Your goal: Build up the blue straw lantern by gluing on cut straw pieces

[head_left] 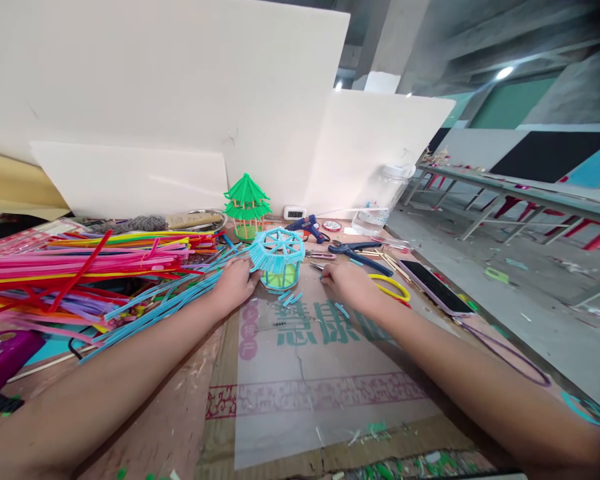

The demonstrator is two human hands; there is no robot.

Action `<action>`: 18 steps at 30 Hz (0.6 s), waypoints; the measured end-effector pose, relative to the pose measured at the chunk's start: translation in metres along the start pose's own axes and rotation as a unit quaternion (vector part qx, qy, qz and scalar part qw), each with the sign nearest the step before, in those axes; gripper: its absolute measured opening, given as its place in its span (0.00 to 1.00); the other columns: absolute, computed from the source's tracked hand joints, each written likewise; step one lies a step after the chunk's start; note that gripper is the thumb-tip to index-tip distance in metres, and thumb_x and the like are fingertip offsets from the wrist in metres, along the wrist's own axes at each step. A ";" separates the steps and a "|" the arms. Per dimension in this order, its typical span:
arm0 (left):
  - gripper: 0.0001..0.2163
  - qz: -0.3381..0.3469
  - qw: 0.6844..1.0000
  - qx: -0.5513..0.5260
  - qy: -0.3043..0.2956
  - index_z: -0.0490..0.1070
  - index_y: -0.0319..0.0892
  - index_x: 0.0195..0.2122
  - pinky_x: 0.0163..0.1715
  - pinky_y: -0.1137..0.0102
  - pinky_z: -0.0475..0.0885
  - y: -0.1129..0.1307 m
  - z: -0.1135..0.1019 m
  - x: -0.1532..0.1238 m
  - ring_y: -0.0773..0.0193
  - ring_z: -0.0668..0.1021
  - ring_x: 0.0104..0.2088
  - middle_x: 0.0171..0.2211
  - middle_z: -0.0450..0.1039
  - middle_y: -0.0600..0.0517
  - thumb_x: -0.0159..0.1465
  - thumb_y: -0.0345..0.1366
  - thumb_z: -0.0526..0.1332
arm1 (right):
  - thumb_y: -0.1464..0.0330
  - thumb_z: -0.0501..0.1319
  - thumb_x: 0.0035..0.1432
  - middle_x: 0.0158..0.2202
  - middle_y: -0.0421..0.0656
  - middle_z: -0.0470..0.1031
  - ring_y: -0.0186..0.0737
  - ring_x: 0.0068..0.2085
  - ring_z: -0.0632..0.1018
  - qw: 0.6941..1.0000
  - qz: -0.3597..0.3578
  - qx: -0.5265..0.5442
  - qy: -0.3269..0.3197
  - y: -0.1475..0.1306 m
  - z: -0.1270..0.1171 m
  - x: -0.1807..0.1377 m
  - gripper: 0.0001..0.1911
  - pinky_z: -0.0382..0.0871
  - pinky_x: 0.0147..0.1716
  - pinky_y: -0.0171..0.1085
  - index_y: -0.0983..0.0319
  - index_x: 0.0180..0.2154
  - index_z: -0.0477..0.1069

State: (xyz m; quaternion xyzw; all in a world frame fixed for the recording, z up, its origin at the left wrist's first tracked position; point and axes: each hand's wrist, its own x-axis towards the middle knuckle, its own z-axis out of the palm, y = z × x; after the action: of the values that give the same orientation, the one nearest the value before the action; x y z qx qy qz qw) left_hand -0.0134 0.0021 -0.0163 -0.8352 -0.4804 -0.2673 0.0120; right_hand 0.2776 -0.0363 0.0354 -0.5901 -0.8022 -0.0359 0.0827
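Observation:
A small light-blue pavilion model (279, 257), made of pipe-cleaner pieces with a spoked roof ring and a green base, stands on the work surface. My left hand (237, 285) is closed at its left side, thumb and fingers against the lower roof edge. To the right of the model, my right hand (349, 285) is closed low over the board. A pointed metal tip (317, 266) shows beyond its fingers; the rest of that tool is hidden. Yellow-handled scissors (394, 288) lie just beyond this hand. Short blue cut pieces (291, 298) lie before the model.
Bundles of coloured pipe cleaners (85, 267) fill the left side. Behind stand a green tiered pavilion (247, 208), a blue glue gun (307, 227) and a water jug (380, 200). Pliers (363, 253) and a phone (435, 287) lie at right, near the table edge.

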 end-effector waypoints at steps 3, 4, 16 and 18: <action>0.08 -0.004 1.000 0.003 -0.003 0.71 0.40 0.37 0.52 0.54 0.69 0.000 0.000 0.001 0.49 0.77 0.45 0.39 0.76 0.42 0.66 0.38 0.56 | 0.73 0.56 0.60 0.38 0.51 0.78 0.48 0.41 0.78 0.999 -0.024 0.017 0.028 -0.003 0.006 -0.004 0.06 0.64 0.41 0.39 0.62 0.33 0.72; 0.08 -0.006 1.000 0.004 -0.004 0.71 0.40 0.37 0.52 0.53 0.69 0.000 0.000 0.001 0.49 0.77 0.45 0.39 0.76 0.42 0.66 0.38 0.56 | 0.73 0.56 0.60 0.39 0.51 0.78 0.47 0.41 0.78 0.999 -0.026 0.025 0.039 -0.003 0.005 -0.005 0.06 0.64 0.41 0.39 0.62 0.33 0.71; 0.08 0.029 0.992 -0.105 0.059 0.70 0.41 0.44 0.53 0.54 0.70 0.004 -0.006 -0.001 0.51 0.74 0.51 0.45 0.73 0.42 0.66 0.32 0.55 | 0.65 0.56 0.64 0.25 0.34 0.71 0.32 0.23 0.71 0.796 -0.068 0.573 0.181 -0.060 -0.048 0.002 0.07 0.67 0.27 0.34 0.58 0.43 0.62; 0.07 0.029 0.989 -0.129 0.067 0.68 0.41 0.43 0.53 0.55 0.71 0.003 -0.005 -0.001 0.51 0.74 0.51 0.46 0.71 0.42 0.66 0.31 0.55 | 0.64 0.59 0.63 0.29 0.37 0.77 0.33 0.27 0.76 0.762 -0.066 0.618 0.183 -0.070 -0.038 -0.004 0.10 0.71 0.32 0.36 0.59 0.45 0.65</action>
State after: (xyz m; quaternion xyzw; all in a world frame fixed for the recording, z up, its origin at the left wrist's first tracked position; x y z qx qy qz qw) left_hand -0.0137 -0.0017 -0.0119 -0.8238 -0.4153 -0.3819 -0.0556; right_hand 0.2157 -0.0667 0.0753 -0.3387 -0.6571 0.3549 0.5723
